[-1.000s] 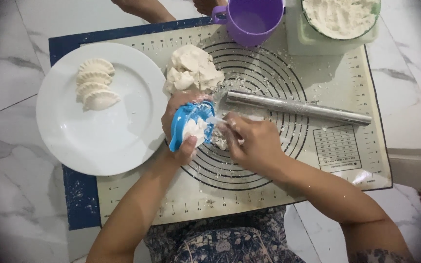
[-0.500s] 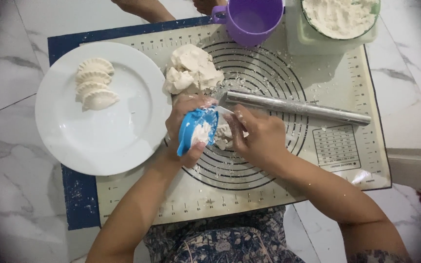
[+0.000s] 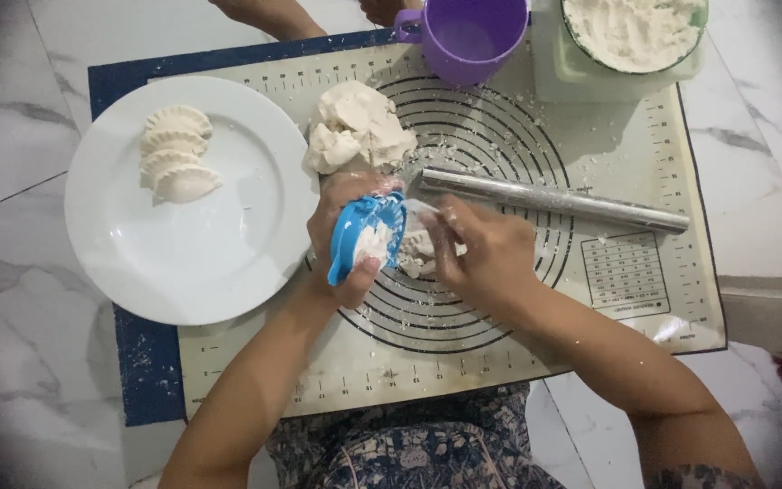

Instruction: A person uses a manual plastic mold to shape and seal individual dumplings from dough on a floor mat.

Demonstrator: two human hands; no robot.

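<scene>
We look straight down at a cream silicone baking mat (image 3: 500,362) printed with dark concentric rings. Our left hand (image 3: 341,240) grips a blue plastic dumpling press (image 3: 364,234), folded nearly closed, with pale dough showing at its edge. Our right hand (image 3: 486,254) touches the press's right side, fingers pinched at the dough there. Just beyond lies a shiny steel rolling pin (image 3: 554,199). A lump of white dough (image 3: 355,127) sits above the press. To the left, a round white plate (image 3: 192,244) carries four crimped dumplings (image 3: 174,152). A purple plastic cup (image 3: 468,36) and a tub of flour (image 3: 631,36) stand at the mat's far edge.
</scene>
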